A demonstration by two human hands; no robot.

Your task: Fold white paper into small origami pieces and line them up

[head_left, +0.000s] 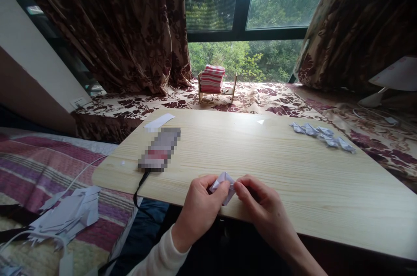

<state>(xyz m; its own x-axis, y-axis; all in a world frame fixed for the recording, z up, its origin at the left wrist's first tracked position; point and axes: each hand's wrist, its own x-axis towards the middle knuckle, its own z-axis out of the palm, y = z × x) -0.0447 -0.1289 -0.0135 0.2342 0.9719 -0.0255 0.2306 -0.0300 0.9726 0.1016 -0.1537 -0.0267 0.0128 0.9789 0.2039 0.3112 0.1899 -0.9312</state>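
Observation:
Close to the near edge of the wooden table (247,150), a small piece of folded white paper (224,178) is between my two hands. My left hand (202,204) is closed on it, thumb pressed across its front. From the other side, my right hand (260,200) pinches the paper's right corner between thumb and finger. Several small folded paper pieces (325,135) lie in a cluster at the table's far right. A white paper strip (159,120) rests at the far left of the table.
A blurred phone-like device (159,150) with a black strap lies on the table's left. A small paper scrap (260,122) is near the back edge. Loose paper strips (70,213) are piled on the bed at left. Folded striped cloths (211,78) sit on a small wooden rack by the window.

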